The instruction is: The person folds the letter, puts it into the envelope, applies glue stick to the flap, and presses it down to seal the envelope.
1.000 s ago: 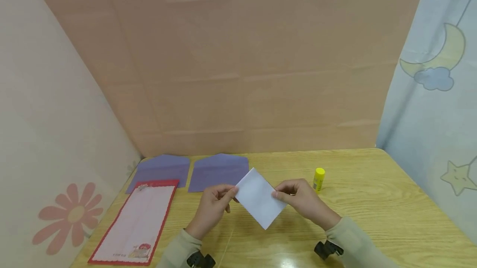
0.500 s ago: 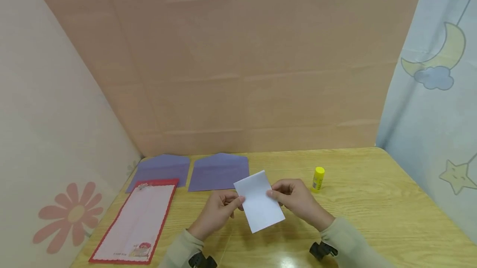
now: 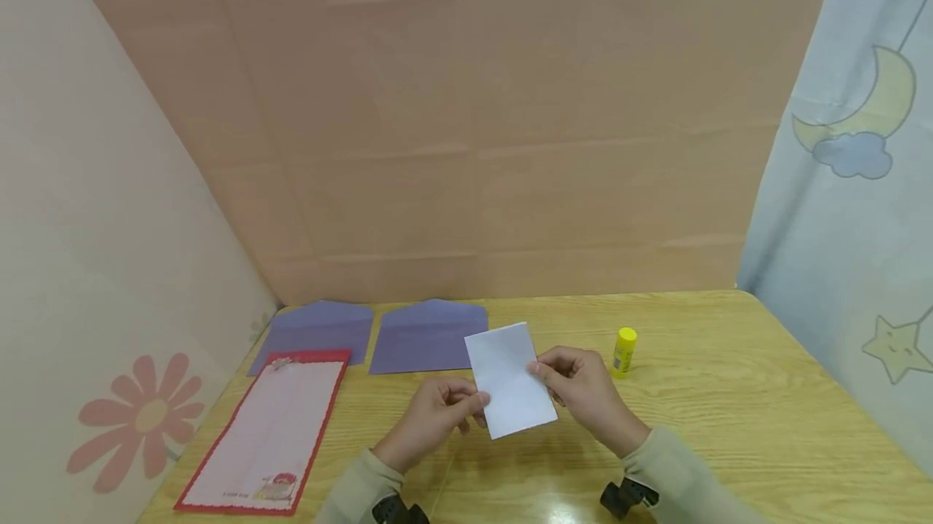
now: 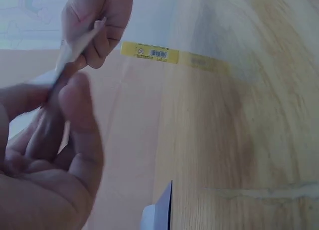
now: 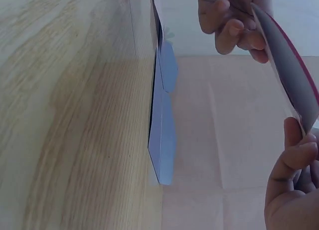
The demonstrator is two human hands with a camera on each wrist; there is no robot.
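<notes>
A small white card (image 3: 510, 382) is held up above the table between both hands, tilted slightly. My left hand (image 3: 432, 417) pinches its lower left edge between thumb and fingers. On the opposite side, the right hand (image 3: 586, 394) pinches the right edge, thumb on the white face. In the right wrist view the card (image 5: 289, 65) appears nearly edge-on, with red along one long edge and a greyish face. The left wrist view shows the left hand (image 4: 55, 165) close up and blurred, the card thin between the fingers.
A yellow glue stick (image 3: 623, 351) stands upright on the wooden table (image 3: 729, 411), beyond the right hand. Two purple envelopes (image 3: 430, 342) lie at the back left, flaps up. In front of the left one is a red-bordered pink sheet (image 3: 270, 435).
The card has turned from a diamond-like slant to nearly upright between the hands. The left hand's grip has shifted down its left edge. The things on the table have stayed put.
</notes>
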